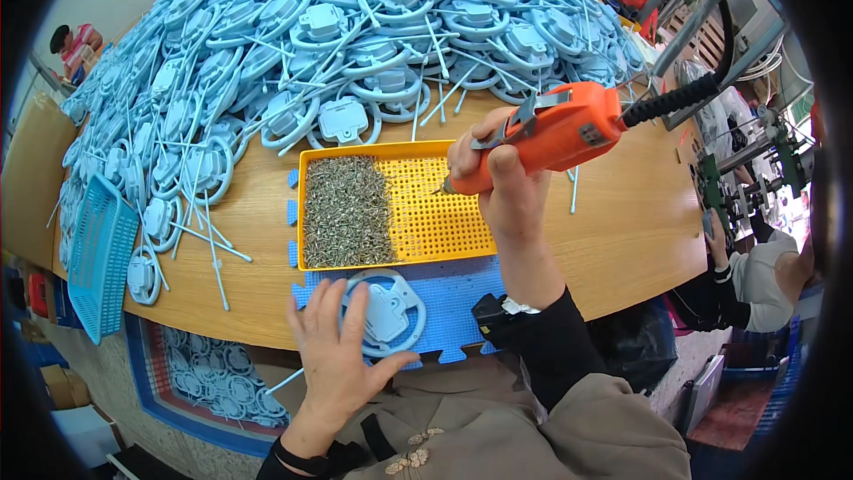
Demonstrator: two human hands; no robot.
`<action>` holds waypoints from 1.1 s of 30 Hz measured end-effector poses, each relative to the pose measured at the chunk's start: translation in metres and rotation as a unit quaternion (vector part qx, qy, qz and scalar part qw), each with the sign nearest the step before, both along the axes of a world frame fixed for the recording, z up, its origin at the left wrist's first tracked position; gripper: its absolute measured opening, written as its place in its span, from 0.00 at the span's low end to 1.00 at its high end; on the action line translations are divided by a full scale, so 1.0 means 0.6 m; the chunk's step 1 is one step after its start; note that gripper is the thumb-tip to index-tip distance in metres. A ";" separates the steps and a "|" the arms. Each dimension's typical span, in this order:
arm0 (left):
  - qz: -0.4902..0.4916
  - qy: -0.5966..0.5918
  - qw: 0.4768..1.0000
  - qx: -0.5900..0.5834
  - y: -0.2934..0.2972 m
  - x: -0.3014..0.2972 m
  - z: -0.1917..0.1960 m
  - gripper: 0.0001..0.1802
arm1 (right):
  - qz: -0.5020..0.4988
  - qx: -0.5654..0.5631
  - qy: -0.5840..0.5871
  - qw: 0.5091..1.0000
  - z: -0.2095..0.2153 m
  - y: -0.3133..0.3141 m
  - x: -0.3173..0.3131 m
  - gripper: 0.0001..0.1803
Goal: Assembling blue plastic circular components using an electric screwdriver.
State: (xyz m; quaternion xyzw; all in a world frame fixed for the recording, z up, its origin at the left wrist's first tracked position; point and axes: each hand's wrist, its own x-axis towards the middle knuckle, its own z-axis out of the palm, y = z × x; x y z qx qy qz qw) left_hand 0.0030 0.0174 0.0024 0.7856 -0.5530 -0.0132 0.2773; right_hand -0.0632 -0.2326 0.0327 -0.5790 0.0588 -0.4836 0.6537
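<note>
An orange electric screwdriver point(555, 129) is gripped in my right hand point(511, 187), its bit pointing left over a yellow perforated tray point(440, 204). A heap of small metal screws point(348, 213) fills the left part of that tray. My left hand point(342, 356) has its fingers spread, resting at the left edge of a light-blue round plastic part point(387, 313). This part is a ring with a flat housing in its middle, lying on a blue foam mat point(458, 302) in front of the tray. A thin light-blue rod point(286, 381) shows left of my left wrist.
A large pile of similar light-blue parts point(373, 44) covers the far and left side of the wooden table point(622, 231). A blue basket point(102, 253) leans at the left edge. Below it, a bin point(213, 378) holds more parts. Other people point(755, 289) sit at right and far left.
</note>
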 end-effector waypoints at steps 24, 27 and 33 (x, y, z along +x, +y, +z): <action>0.027 -0.013 0.999 0.026 -0.020 -0.001 0.001 0.41 | 0.013 -0.008 -0.040 0.999 0.028 -0.003 0.003 0.22; 0.042 -0.014 0.999 0.023 -0.024 -0.003 -0.009 0.40 | 0.069 -0.004 -0.086 0.994 0.071 0.032 -0.010 0.23; 0.058 -0.009 0.998 0.018 -0.032 -0.002 -0.004 0.37 | 0.161 0.012 0.020 0.987 0.074 0.126 -0.037 0.32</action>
